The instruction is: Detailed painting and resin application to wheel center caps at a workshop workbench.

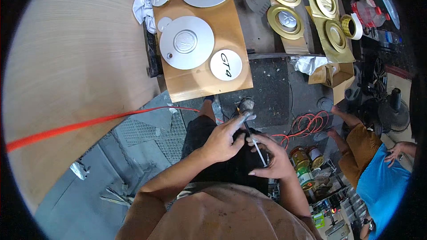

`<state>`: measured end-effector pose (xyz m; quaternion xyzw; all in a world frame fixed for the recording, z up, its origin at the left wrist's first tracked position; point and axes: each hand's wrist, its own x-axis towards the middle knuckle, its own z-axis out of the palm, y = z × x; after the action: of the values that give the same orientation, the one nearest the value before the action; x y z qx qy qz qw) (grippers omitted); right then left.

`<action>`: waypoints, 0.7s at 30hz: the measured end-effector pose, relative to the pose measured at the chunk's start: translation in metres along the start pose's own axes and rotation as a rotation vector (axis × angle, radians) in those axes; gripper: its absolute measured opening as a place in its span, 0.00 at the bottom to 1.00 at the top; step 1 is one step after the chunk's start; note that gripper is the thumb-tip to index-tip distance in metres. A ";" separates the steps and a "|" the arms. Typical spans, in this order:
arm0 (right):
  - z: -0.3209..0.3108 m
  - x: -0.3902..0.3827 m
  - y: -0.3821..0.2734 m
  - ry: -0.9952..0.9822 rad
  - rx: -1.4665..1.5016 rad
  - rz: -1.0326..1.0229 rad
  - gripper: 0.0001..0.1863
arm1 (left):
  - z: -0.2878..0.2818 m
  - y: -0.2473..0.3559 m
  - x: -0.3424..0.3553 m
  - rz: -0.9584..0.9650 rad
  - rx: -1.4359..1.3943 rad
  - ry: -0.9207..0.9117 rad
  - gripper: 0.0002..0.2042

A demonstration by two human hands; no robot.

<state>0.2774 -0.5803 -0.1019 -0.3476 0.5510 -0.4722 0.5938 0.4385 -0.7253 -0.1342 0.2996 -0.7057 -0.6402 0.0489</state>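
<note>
My left hand (223, 140) is closed, thumb and fingertips around the upper end of a slender stick that looks like a fine paintbrush (259, 152). Its upper part is dark and its lower part pale. My right hand (275, 154) holds the same brush lower down, with fingers curled around it and the thumb apart. Both hands are in front of my body, above my dark shorts. Beyond them, a brown board (187, 84) carries a white disc (226, 72) with black lettering and a large silver disc (187, 42).
A red hose (89, 121) crosses at left and lies coiled (311, 122) at right. Gold ring-shaped parts (284, 22) lie on the far bench beside a tape roll (351, 26). Paint cans (304, 175) stand by my right arm. Another person in blue (384, 182) is at right.
</note>
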 end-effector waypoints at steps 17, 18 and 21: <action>0.008 0.011 -0.012 0.130 0.375 0.048 0.50 | -0.050 0.011 0.029 0.158 0.036 -0.220 0.30; 0.007 0.012 -0.015 0.130 0.336 0.036 0.50 | -0.053 0.011 0.031 0.254 0.061 -0.199 0.28; 0.003 0.017 -0.024 0.107 0.305 0.012 0.51 | -0.058 0.012 0.037 0.265 0.065 -0.192 0.26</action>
<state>0.2755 -0.6047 -0.0847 -0.2247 0.5059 -0.5646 0.6122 0.4309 -0.7942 -0.1247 0.1428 -0.7607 -0.6308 0.0558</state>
